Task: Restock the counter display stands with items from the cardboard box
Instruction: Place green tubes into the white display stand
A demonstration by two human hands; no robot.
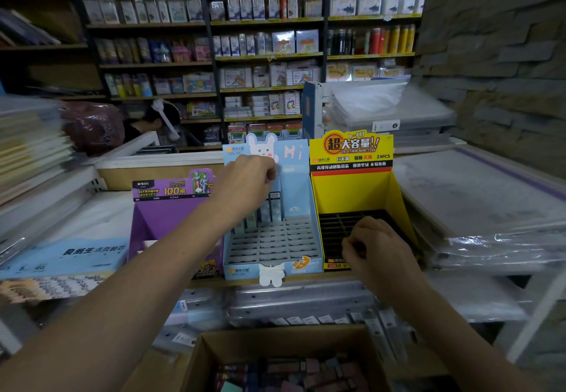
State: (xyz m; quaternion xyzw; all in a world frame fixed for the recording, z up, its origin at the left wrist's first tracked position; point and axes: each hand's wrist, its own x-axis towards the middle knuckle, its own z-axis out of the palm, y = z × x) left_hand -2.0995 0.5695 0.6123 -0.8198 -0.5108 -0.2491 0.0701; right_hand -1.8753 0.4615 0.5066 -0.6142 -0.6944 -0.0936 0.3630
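The cardboard box (pixel 202 358) sits lowest and closest, open, with a jumble of small flat packs (pixel 306 370) in dull reds, blues and greens inside. Above it both forearms reach to the counter stands. The left hand (pixel 245 180) is up at the back of the blue display stand (pixel 301 201), fingers curled, and appears to pinch the top of a slim pack (pixel 273 191) standing in a rear slot. The right hand (pixel 378 246) hovers at the front of the yellow display stand (pixel 346 192) with curled fingers; whether it holds anything cannot be told. To seat the pack well, I judge it should go straight down into one cell of the grey grid, kept upright and square to the dividers, filling the back rows first so later packs do not have to pass over full ones. The blue stand has a rabbit header card and a stepped grid. Only a few pale packs stand at its back left, and the other cells look bare. The yellow stand's dark grid also looks unfilled. A purple display stand (pixel 159 220) is on the left.
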